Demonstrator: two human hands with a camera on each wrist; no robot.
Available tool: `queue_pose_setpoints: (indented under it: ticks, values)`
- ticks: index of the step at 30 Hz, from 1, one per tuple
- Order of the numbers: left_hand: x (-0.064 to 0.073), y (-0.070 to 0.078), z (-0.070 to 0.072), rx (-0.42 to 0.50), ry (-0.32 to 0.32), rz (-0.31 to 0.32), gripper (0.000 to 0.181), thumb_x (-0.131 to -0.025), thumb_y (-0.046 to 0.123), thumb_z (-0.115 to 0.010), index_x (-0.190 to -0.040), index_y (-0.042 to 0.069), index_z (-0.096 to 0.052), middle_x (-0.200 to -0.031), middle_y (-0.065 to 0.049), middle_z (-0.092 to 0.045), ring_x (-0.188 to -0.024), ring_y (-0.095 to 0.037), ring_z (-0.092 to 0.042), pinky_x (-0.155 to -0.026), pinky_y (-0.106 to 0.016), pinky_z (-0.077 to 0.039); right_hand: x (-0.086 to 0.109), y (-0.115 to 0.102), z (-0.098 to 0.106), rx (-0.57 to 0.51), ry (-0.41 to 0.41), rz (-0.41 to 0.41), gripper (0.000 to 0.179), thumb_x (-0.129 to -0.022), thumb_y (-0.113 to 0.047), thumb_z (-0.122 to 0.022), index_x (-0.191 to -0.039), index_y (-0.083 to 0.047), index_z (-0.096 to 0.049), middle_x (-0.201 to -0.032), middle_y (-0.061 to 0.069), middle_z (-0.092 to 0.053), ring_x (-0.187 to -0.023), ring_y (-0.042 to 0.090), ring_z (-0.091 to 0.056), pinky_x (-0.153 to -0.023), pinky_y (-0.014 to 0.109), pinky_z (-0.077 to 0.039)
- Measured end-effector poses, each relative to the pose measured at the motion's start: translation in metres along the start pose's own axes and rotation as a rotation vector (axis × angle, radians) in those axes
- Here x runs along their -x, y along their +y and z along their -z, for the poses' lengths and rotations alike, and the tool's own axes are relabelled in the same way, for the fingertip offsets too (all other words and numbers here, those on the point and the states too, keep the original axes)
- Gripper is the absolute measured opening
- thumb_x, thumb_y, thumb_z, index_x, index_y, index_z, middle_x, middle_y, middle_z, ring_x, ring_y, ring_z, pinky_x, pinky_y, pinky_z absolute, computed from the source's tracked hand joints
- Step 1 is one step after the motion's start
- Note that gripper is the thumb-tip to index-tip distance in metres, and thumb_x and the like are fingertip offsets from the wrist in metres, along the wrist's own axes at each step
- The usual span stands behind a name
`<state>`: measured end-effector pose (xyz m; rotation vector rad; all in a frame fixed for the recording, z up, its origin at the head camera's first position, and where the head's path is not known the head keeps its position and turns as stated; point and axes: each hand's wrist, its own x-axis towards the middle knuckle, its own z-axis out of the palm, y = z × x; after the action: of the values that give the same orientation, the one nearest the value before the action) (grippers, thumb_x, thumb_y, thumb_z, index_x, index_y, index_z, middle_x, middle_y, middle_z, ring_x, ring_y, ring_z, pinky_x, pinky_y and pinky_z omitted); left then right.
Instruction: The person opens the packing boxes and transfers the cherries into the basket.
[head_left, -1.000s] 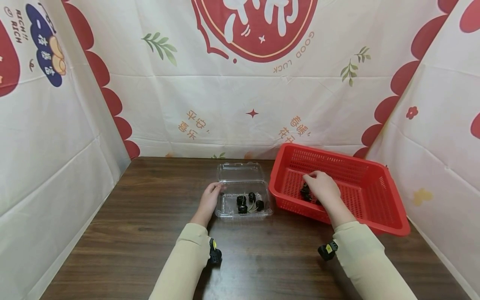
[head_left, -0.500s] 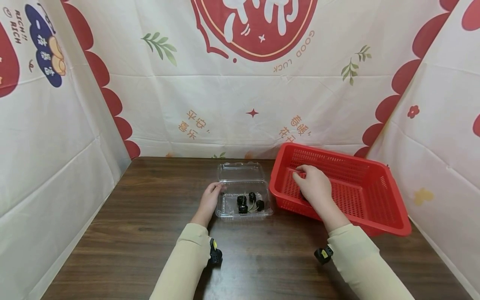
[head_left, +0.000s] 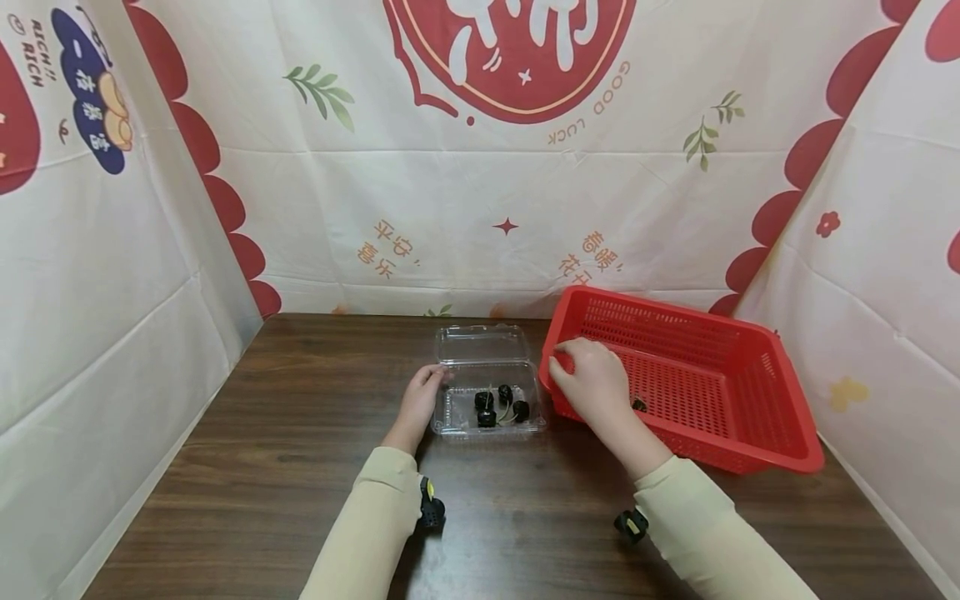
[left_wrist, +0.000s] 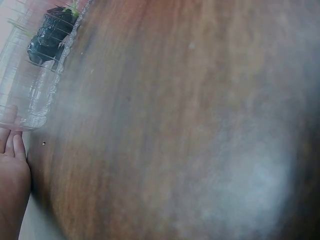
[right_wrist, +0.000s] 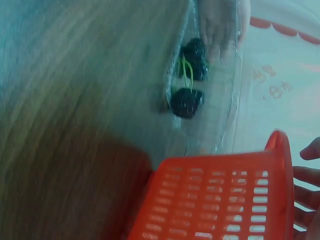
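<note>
A clear plastic clamshell box (head_left: 457, 408) stands with its lid raised. Inside are several black, shiny cherry-like fruits (head_left: 486, 418) on thin pale green stems. At the box's left edge, the left hand (head_left: 417, 403) touches the plastic; its fingers look straight in the left wrist view. Above the left rim of a red perforated basket (head_left: 727, 321) is the right hand (head_left: 596, 379), thumb and index finger bent toward each other. Its fingertips are partly hidden behind the rim in the right wrist view, and whether they pinch something cannot be made out.
Another small dark piece (head_left: 638, 404) lies in the basket, just right of the right hand. The basket stands close to the box on a brown wooden table (head_left: 315, 467). Printed white cloth (head_left: 465, 183) hangs behind and along both sides.
The right hand has moved left from the dark pieces in the basket to above its left rim, uncovering a dark piece. The left hand and box have stayed put.
</note>
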<state>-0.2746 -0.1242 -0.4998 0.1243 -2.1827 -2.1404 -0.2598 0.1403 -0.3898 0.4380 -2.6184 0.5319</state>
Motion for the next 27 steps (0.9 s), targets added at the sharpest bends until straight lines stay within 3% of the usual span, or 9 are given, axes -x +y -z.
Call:
queue_pose_setpoints:
  ticks: [7,15,23,27]
  values:
    - [0.001,-0.003,-0.001,0.009,0.013,-0.012,0.033,-0.104,0.021,-0.046,-0.121,-0.007,-0.057,-0.118,-0.024,-0.063,-0.118,-0.036,-0.053,-0.106,-0.047,-0.034,0.008,-0.01,-0.011,0.015,0.026,0.063,0.02,-0.088,-0.023,-0.068,-0.099,-0.008,-0.073,-0.096,0.009,-0.07,-0.089,0.03,-0.062,-0.079,0.048,-0.049]
    - [0.005,-0.005,0.0,0.0,0.014,-0.115,0.032,-0.103,0.026,-0.048,-0.111,-0.002,-0.061,-0.106,-0.016,-0.068,-0.109,-0.03,-0.059,-0.1,-0.042,-0.04,0.011,-0.018,-0.022,0.014,0.032,0.088,0.016,-0.087,-0.021,-0.068,-0.095,-0.009,-0.075,-0.091,0.006,-0.07,-0.083,0.026,-0.059,-0.075,0.044,-0.049]
    - [0.002,-0.002,-0.003,-0.013,0.017,-0.011,0.032,-0.105,0.019,-0.043,-0.121,-0.005,-0.057,-0.117,-0.022,-0.063,-0.117,-0.033,-0.053,-0.105,-0.046,-0.034,0.009,-0.024,-0.031,0.032,0.001,0.112,0.017,-0.086,-0.023,-0.068,-0.095,-0.01,-0.075,-0.088,0.005,-0.07,-0.087,0.026,-0.058,-0.075,0.043,-0.048]
    - [0.0,-0.002,-0.004,0.005,0.016,-0.011,0.032,-0.105,0.019,-0.043,-0.122,-0.005,-0.056,-0.118,-0.023,-0.062,-0.118,-0.034,-0.052,-0.106,-0.046,-0.033,0.009,-0.027,-0.033,0.035,0.02,0.143,0.016,-0.085,-0.023,-0.07,-0.094,-0.009,-0.074,-0.092,0.006,-0.071,-0.09,0.027,-0.059,-0.077,0.045,-0.047]
